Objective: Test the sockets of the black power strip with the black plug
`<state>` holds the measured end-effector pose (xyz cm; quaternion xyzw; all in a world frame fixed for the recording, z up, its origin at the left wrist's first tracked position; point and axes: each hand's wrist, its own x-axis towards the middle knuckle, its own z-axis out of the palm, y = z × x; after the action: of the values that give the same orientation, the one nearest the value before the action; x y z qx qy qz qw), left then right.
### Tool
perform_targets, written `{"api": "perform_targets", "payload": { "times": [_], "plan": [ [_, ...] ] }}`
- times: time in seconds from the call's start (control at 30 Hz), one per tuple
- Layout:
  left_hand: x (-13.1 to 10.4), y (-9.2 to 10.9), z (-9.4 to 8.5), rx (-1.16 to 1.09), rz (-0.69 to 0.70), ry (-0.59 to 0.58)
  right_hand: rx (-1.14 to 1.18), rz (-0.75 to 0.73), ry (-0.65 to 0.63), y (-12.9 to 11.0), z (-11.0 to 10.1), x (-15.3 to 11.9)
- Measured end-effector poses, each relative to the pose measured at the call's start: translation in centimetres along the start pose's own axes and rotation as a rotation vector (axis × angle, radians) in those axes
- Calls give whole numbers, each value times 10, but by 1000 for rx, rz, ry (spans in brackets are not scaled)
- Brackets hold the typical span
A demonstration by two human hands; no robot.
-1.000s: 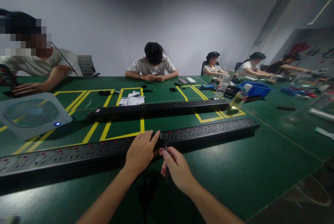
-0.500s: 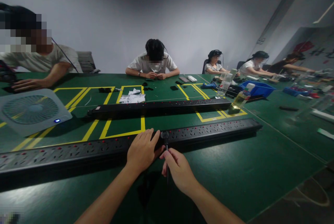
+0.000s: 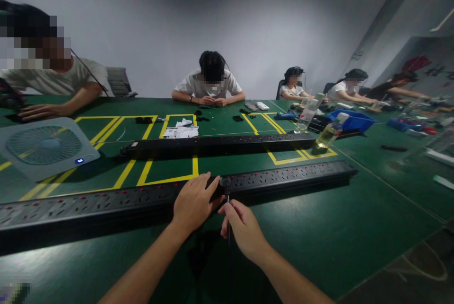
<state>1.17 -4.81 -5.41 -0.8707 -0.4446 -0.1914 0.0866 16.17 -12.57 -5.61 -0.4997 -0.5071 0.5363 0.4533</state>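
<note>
The right grip (image 3: 244, 228) is closed on a thin black cord (image 3: 228, 198), pinching it just below the plug (image 3: 226, 183), on the near side of the power strip (image 3: 283, 175). The left grip (image 3: 191, 202) lies palm down across the strip, just left of the plug; whether it clamps the casing I cannot tell. The plug is black and rounded, set against the strip's upper face; whether its pins are seated is hidden. The strip is long, narrow and black, with sockets and small red marks in rows along its top, and it extends past both grips. Beneath it spreads a glossy green bench (image 3: 301, 242), with yellow lines (image 3: 195, 166) marked mostly beyond the strip. Also beyond the strip are a second black strip (image 3: 227, 143), white papers (image 3: 181, 130), a pale fan (image 3: 55, 144) toward its left end, and a bottle of yellowish liquid (image 3: 324, 141) and a blue bin (image 3: 356, 123) toward its right. Farthest from the strip, people (image 3: 191, 84) sit before a grey wall (image 3: 149, 20).
</note>
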Motion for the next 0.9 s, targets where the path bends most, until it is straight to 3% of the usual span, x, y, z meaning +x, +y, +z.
{"api": "perform_targets", "payload": {
  "times": [0.17,0.43,0.9],
  "plan": [
    [-1,-2,3,-26,18,20,148,45,41,-5,4,0],
    [0,-1,0,-56,-2,3,485,342,27,-25,0,5],
    [4,-5,1,-39,49,1,425,395,107,-32,1,22]
  ]
}}
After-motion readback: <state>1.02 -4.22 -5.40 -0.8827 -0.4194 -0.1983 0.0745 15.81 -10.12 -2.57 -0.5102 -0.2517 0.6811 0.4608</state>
